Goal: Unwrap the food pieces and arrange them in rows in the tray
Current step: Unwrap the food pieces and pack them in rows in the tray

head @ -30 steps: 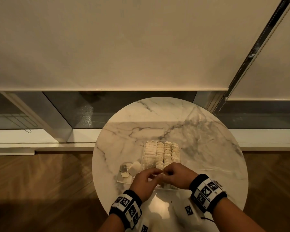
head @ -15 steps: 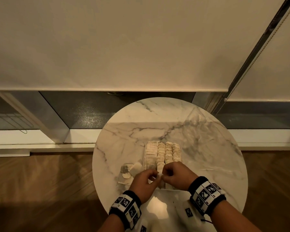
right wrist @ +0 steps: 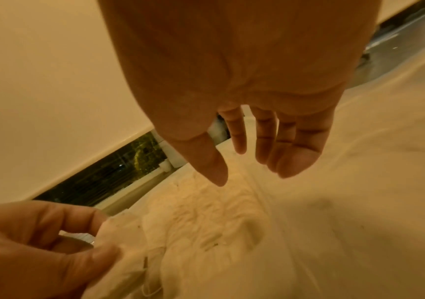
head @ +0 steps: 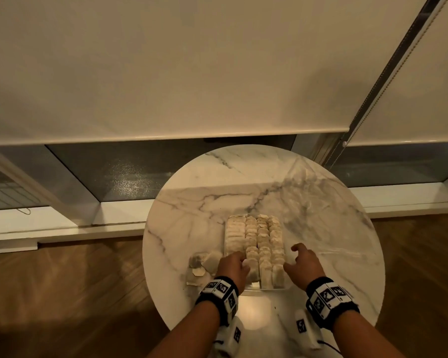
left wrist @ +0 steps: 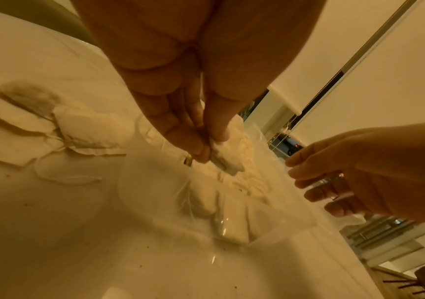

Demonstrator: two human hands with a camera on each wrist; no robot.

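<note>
A clear tray (head: 254, 289) on the round marble table (head: 204, 202) holds several rows of pale food pieces (head: 256, 239). My left hand (head: 234, 264) is over the tray's near left corner. In the left wrist view its thumb and fingers (left wrist: 201, 149) pinch one pale piece (left wrist: 228, 159) just above the rows. The right wrist view shows the same piece (right wrist: 114, 228) in the left hand (right wrist: 78, 242). My right hand (head: 299, 259) hovers by the tray's right edge, fingers spread and empty (right wrist: 247, 161).
A small heap of pale wrappers and strings (head: 202, 263) lies on the table left of the tray (left wrist: 52, 125). A window sill and roller blinds stand behind the table. Wooden floor surrounds it.
Both hands were together over the tray's near end. The right hand has let go, moved right and opened. The left hand keeps the piece, lower over the tray.
</note>
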